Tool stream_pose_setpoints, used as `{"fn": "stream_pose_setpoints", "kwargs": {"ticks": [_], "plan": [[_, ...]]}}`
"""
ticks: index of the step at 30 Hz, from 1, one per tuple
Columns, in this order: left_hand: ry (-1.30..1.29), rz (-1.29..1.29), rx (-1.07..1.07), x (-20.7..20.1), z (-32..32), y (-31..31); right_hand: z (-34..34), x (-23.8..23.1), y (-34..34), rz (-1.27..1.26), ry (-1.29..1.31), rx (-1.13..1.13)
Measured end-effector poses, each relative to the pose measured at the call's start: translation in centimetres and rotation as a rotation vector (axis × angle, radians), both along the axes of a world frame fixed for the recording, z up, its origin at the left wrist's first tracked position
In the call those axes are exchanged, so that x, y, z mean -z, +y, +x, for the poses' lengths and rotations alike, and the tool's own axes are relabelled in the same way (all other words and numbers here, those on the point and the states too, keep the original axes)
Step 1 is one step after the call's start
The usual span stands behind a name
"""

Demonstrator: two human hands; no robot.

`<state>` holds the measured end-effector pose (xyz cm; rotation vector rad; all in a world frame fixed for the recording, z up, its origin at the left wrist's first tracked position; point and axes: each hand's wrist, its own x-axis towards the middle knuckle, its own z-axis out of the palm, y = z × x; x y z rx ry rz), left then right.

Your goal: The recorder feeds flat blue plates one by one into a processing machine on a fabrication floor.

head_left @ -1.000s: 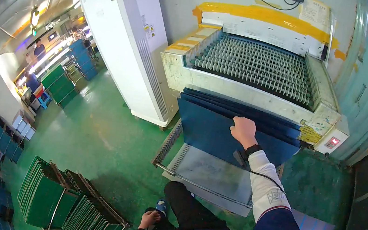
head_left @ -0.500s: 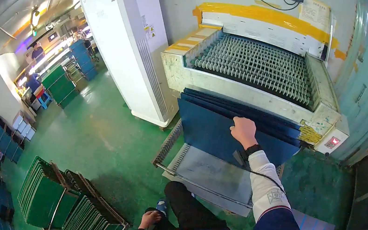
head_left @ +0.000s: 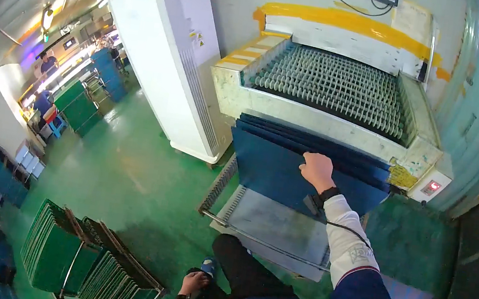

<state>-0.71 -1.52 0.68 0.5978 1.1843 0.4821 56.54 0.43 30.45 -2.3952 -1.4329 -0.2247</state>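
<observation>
My right hand (head_left: pixel 318 170) is closed on the upper edge of a dark blue flat board (head_left: pixel 273 169), the nearest of several. The boards lean almost upright in a metal rack (head_left: pixel 267 237), in front of a roller conveyor (head_left: pixel 334 86). Beneath the held board, a grey sheet (head_left: pixel 273 215) covers the rack's base. Down by my knee rests my left hand (head_left: pixel 194 284), its fingers curled and nothing visible in them.
A tall white air conditioner (head_left: pixel 161 53) stands left of the conveyor. Racks of green boards (head_left: pixel 53 252) are at the lower left. A control box (head_left: pixel 432 186) with a red light sits at the conveyor's right corner. People (head_left: pixel 49 63) work in the far left background.
The whole view has shifted very slightly. My right hand stays on the blue board's edge, and my left hand stays by my knee.
</observation>
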Motion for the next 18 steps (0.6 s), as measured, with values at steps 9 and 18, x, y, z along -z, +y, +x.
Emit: {"fn": "stream_pose_setpoints", "kwargs": {"ticks": [9,18], "plan": [[-0.038,0.049,-0.041,-1.5,1.3,-0.1,0.4,-2.5,-0.2,-0.045,0.005,-0.074],[-0.042,0.053,0.023,0.3,0.5,0.6,0.4,-18.3,-2.0,0.0,-0.069,-0.055]]}}
